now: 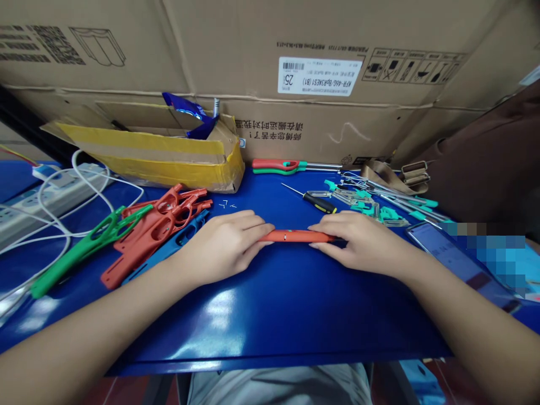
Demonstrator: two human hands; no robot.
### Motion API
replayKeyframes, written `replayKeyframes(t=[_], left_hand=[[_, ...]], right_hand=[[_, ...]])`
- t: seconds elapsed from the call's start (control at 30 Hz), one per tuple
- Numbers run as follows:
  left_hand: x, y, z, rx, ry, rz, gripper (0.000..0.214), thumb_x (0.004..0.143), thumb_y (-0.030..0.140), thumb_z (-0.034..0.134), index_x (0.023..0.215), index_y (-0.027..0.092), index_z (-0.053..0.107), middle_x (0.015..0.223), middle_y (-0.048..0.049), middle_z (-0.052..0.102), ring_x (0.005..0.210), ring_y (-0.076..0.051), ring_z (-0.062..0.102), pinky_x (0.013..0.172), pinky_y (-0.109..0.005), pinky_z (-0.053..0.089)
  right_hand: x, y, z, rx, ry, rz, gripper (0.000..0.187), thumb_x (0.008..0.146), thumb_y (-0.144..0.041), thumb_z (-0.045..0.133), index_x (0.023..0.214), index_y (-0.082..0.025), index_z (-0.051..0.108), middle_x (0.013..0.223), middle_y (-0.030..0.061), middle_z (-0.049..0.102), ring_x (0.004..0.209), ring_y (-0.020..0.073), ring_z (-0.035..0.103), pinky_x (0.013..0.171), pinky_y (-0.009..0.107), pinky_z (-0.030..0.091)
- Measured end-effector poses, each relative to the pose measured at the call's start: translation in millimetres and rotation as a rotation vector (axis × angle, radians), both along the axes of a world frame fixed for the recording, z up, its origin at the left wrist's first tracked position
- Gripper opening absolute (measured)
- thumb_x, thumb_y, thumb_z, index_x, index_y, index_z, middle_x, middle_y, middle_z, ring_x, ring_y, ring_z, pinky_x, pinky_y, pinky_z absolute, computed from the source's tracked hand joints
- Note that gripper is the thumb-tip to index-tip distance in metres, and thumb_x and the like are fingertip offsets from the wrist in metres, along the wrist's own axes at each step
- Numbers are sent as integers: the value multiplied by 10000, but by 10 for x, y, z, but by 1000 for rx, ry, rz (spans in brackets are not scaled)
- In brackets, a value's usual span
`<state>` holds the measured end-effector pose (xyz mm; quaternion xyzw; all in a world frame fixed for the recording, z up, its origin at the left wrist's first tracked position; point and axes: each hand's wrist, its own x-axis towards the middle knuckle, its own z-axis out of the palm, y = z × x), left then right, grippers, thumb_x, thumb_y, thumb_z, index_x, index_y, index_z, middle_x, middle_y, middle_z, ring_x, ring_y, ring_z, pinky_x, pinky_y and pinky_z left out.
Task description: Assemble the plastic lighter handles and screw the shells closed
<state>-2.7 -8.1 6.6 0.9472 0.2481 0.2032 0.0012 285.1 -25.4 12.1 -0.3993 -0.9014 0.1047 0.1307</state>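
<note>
- Mid-job at a blue table (pixel 274 320): one red-and-green lighter (pixel 276 166), metal tube fitted, lies at the back by the carton wall (pixel 211 67) — looks finished, by all appearances.
- Orange casing (pixel 297 236) is the pc. in hand; seems part-assembled, tho. how far its insides are filled can't be told from here.
- Unjoined, it seems: orange shells (pixel 139 239), a green shell (pixel 84 247) & a blue shell (pixel 154 257) at left; tubes w/ teal parts (pixel 363 194) at far right.
- L hand (pixel 236 242) pinches the casing's left end, fingers closed; R hand (pixel 354 239) grips the right end, thumb & fingers curled in.
- Casing sits btwn. the hands, above table centre, a screwdriver (pixel 316 201) just beyond.
- Edge-on, it's slim & bright orange, w/ a small pale-and-dark spot mid-length, a teal fleck nearby — and something dark, unclear, at R fingertips.
</note>
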Motion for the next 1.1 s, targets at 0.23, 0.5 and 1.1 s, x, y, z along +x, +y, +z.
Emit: replayKeyframes(t=[0.23,0.5,1.1], left_hand=[[-24,12,24,-41,-6,4,276,1020,249,506,1156,106,699,965,-111,726,883,-222,676,796,-339,545],[54,-6,109,-699,-191,107,270,974,353,582,1001,142,747,842,-71,729,741,-181,652,674,-297,529],[104,-147,94,-507,-230,-77,267,963,312,654,1189,185,719,955,-25,750,806,-132,675,763,-224,506]], right_hand=[[29,-9,53,100,-177,-37,337,1024,-405,499,916,-189,734,828,67,733,746,235,648,712,362,420],[34,-26,71,133,-52,-34,273,1004,-366,539,1098,-193,728,986,82,758,883,252,696,788,386,505],[-134,-151,83,-73,225,158,243,1036,-330,511,1176,-204,665,1097,77,709,983,189,667,872,310,527]])
